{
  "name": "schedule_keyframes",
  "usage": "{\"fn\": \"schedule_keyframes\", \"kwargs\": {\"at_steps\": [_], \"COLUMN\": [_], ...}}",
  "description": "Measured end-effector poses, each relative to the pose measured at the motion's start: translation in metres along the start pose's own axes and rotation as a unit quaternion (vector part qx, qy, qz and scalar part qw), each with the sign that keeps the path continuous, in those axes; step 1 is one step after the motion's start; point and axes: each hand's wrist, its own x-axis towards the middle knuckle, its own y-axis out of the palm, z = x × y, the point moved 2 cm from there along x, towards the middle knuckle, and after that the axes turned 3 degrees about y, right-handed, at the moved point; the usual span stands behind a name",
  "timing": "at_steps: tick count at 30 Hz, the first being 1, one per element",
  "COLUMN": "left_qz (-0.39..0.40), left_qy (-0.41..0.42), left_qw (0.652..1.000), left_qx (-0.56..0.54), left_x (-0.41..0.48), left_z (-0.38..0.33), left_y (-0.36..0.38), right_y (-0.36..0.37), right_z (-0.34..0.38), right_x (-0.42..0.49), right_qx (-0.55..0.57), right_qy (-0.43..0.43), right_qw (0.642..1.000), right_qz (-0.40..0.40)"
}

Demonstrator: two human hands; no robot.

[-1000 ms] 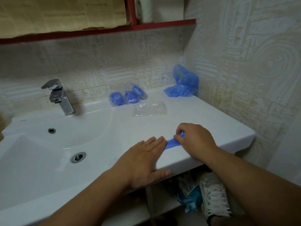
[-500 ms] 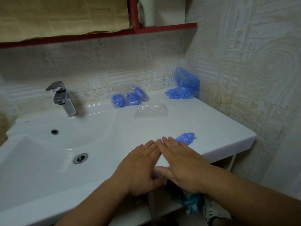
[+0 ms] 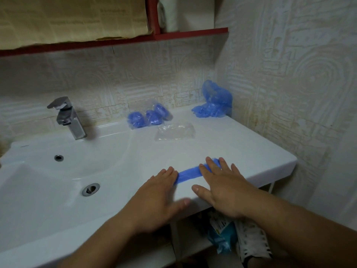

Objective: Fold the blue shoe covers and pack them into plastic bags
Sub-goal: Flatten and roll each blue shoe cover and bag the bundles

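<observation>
My left hand point(image 3: 160, 192) and right hand point(image 3: 226, 188) press flat, grip wide and fingers straight, on a stretched blue shoe cover point(image 3: 188, 174) near the front edge of the white bench point(image 3: 251, 151).

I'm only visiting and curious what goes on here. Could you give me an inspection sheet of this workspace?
Surface: white sink counter, glossy, basin on the left.
Job's things: blue shoe cover flattened into a strip near the front edge; packed bags by the wall; clear empty bags before them; loose cover pile in the corner.
Clutter: white shoe and blue packet below the counter.
Hands: left hand and right hand lie flat, pressing the strip's ends.
Cables: nothing seen.
Surroundings: tap, tiled walls, red shelf.
</observation>
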Motion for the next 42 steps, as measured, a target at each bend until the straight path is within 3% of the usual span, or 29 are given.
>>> {"fn": "schedule_keyframes", "kwargs": {"at_steps": [2,5,9,12,20,22,28,34,42], "left_qz": [-0.053,-0.118,-0.086,-0.03,-0.081,-0.088,-0.095,-0.084,-0.065], "left_qy": [-0.011,-0.017,0.067,0.14,0.181,0.18,0.124,0.107,0.097], "left_qw": [0.996,0.99,0.99,0.99,0.979,0.979,0.988,0.99,0.984], "left_qx": [-0.064,-0.073,-0.092,-0.014,0.041,0.042,-0.017,-0.037,-0.133], "left_x": [0.005,0.02,0.04,0.045,0.047,0.053,0.067,0.065,0.064], "left_z": [0.004,0.013,0.022,0.018,0.0,-0.004,-0.008,-0.005,-0.001], "left_y": [-0.023,-0.043,-0.036,-0.02,-0.003,-0.002,0.01,0.013,0.01], "right_y": [-0.007,-0.014,-0.014,-0.016,-0.026,-0.029,-0.02,-0.018,-0.012], "right_z": [-0.012,-0.027,-0.032,-0.03,-0.026,-0.024,-0.013,-0.01,-0.011], "right_x": [0.006,0.018,0.032,0.036,0.016,0.006,-0.02,-0.021,-0.004], "right_qx": [0.024,0.064,0.093,0.075,0.145,0.163,0.174,0.166,0.243], "right_qy": [-0.043,-0.092,-0.135,-0.154,-0.097,-0.087,-0.153,-0.163,-0.059], "right_qw": [0.999,0.994,0.986,0.983,0.957,0.957,0.968,0.966,0.957], "right_qz": [-0.003,-0.009,-0.039,-0.065,-0.232,-0.222,-0.095,-0.113,-0.151]}}
